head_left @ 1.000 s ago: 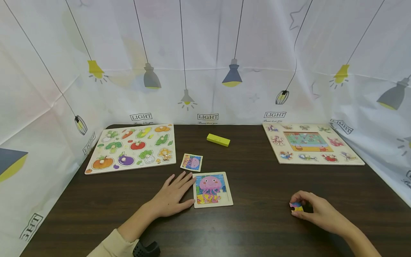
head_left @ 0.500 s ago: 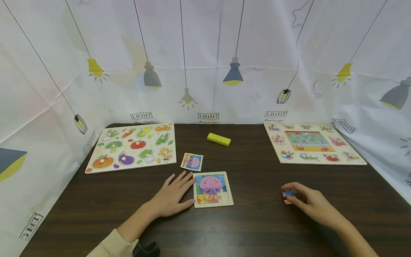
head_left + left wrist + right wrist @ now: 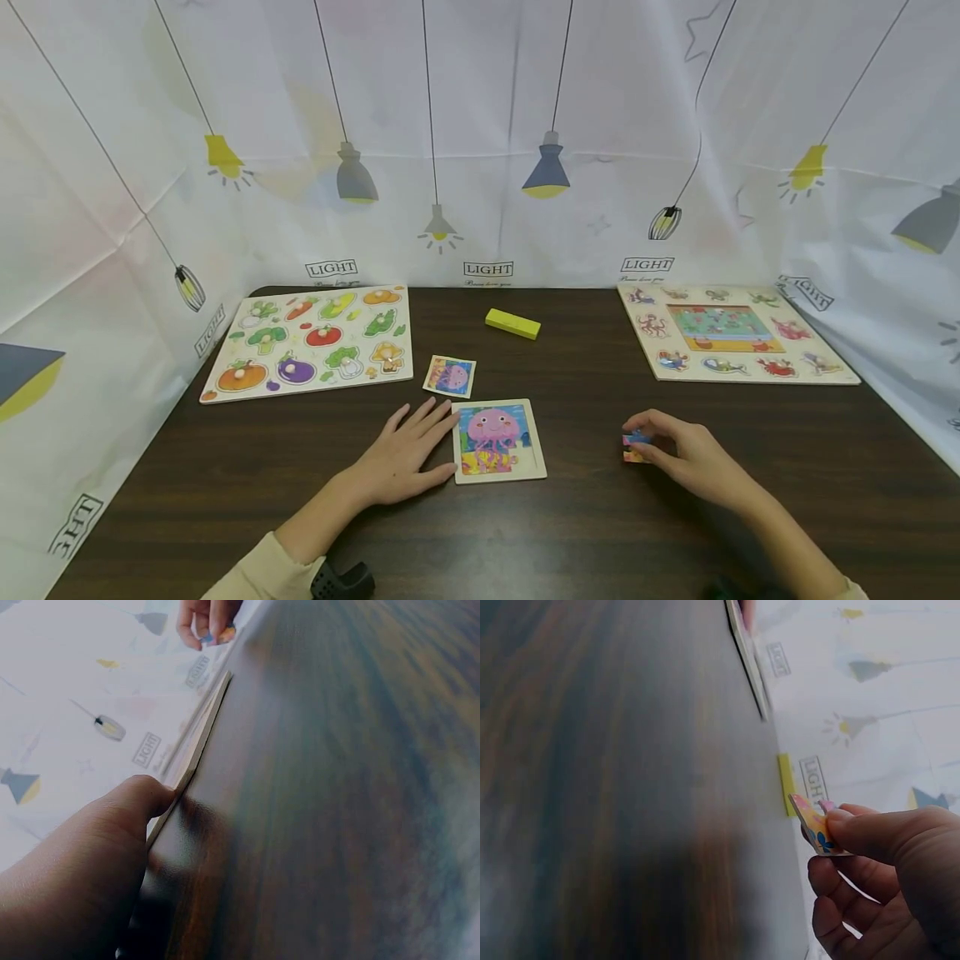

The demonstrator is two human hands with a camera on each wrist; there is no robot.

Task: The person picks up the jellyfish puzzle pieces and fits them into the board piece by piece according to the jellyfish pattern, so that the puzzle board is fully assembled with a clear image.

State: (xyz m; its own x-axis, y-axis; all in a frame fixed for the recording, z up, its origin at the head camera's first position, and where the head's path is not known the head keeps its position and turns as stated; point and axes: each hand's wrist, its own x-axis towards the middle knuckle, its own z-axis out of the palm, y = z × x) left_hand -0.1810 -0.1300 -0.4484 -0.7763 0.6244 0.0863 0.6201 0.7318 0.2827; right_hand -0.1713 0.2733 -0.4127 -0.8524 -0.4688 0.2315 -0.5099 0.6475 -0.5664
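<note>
A square jigsaw puzzle (image 3: 492, 427) with a pink jellyfish lies in a pale wooden frame on the dark table, its lower right corner bare. My left hand (image 3: 405, 458) lies with spread, straight fingers at the frame's left side, fingertips and thumb touching its edge. To the right of the puzzle, my right hand (image 3: 693, 458) pinches a small jigsaw piece (image 3: 636, 447) between thumb and fingers. In the right wrist view that piece (image 3: 814, 825) shows yellow, pink and blue printing and seems held above the table.
Just behind the frame lies a small jellyfish picture card (image 3: 450, 377). A yellow block (image 3: 513, 323) sits farther back. The vegetable board (image 3: 307, 343) is at back left, the sea-animal board (image 3: 735, 335) at back right. A printed white curtain (image 3: 480, 125) surrounds the table (image 3: 525, 542).
My right hand has moved left towards the puzzle, carrying the jigsaw piece, whose angle has turned. The left hand stays on the frame's edge.
</note>
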